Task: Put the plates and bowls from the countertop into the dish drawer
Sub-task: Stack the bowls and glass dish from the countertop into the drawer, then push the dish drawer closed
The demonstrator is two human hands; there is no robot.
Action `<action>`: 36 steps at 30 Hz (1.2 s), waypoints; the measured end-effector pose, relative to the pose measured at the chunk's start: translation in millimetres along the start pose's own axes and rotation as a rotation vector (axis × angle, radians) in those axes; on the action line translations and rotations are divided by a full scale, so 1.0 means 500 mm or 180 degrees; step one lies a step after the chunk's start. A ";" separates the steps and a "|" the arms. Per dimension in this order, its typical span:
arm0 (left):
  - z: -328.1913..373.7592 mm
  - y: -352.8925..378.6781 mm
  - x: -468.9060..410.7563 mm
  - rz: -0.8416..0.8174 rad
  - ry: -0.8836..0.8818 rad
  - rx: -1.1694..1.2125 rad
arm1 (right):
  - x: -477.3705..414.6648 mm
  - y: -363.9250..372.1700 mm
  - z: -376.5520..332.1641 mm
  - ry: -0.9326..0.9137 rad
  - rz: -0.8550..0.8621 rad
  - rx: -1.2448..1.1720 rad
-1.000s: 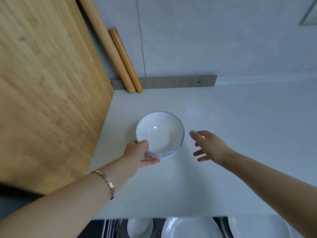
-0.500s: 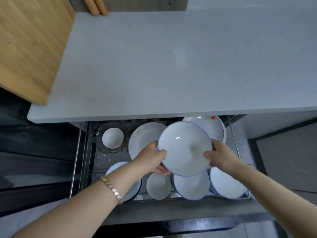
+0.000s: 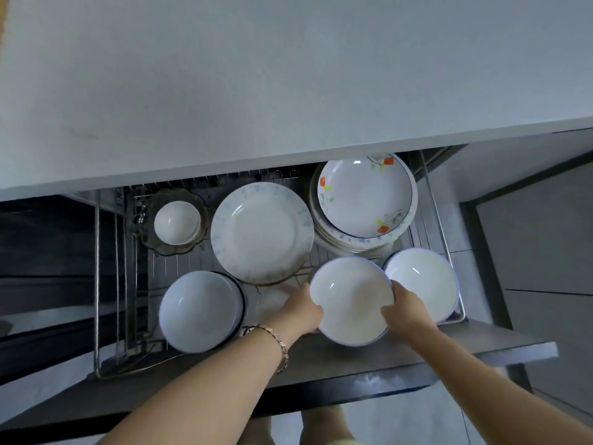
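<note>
Your left grip [image 3: 305, 308] and right grip [image 3: 402, 308] curl round opposite sides of the bowl [image 3: 351, 300] between them, steadying it over the front row of the dish drawer [image 3: 465, 345], apparently to nest it squarely.

We're looking down into a home kitchen: a pale tabletop [image 3: 288, 75] fills the top, and below its front edge a wire dish drawer [image 3: 337, 361] stands pulled out. It's packed with plates [image 3: 261, 231] and white bowls [image 3: 200, 311], with grey floor tiles [image 3: 545, 245] to the right.
</note>
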State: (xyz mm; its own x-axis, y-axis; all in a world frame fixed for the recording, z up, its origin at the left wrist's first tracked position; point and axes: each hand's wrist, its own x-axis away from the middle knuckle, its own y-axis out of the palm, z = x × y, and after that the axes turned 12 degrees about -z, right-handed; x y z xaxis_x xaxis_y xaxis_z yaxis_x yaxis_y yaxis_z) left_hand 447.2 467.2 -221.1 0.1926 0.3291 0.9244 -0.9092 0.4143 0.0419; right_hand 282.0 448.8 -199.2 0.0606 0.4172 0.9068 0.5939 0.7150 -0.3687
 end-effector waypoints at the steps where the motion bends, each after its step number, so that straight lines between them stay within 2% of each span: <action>1: -0.002 0.000 -0.006 0.0063 -0.0018 -0.0158 | -0.005 0.003 0.002 0.0003 -0.0017 0.0043; 6: -0.004 0.009 -0.007 0.0160 -0.0064 -0.0484 | -0.020 0.015 0.007 0.0003 -0.0109 0.0051; 10: -0.005 0.024 -0.001 0.0157 -0.0316 -0.0523 | -0.021 0.019 0.010 0.0012 -0.0088 0.0058; 14: -0.008 0.011 0.023 0.0224 -0.0270 -0.1076 | -0.009 0.018 0.005 0.0158 0.0032 -0.0018; 18: -0.036 -0.005 0.076 0.0787 -0.0034 -0.1013 | 0.025 0.001 0.007 0.0164 0.0345 -0.0158; 22: -0.075 -0.008 0.142 0.1009 0.0109 -0.0314 | 0.080 -0.006 0.006 0.0022 0.0719 -0.0426; 29: -0.141 0.015 0.259 0.0333 0.0162 0.0909 | 0.186 0.103 0.036 -0.0139 0.0284 0.0137; 30: -0.160 0.020 0.271 0.0197 0.0055 0.1149 | 0.194 0.125 0.046 -0.0098 0.0179 -0.0013; 33: -0.211 0.039 0.292 -0.0144 -0.0179 0.1809 | 0.210 0.177 0.075 0.0099 -0.0001 -0.1186; 36: -0.241 0.056 0.281 -0.0021 -0.0157 0.2419 | 0.217 0.190 0.090 0.0120 0.0115 -0.1976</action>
State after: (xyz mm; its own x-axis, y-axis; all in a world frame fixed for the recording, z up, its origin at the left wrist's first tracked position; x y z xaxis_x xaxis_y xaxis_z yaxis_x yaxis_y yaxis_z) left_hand 493.6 627.4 -135.9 0.1984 0.2829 0.9384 -0.9157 -0.2879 0.2804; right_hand 309.1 587.1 -145.0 0.1111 0.4069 0.9067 0.9459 0.2364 -0.2220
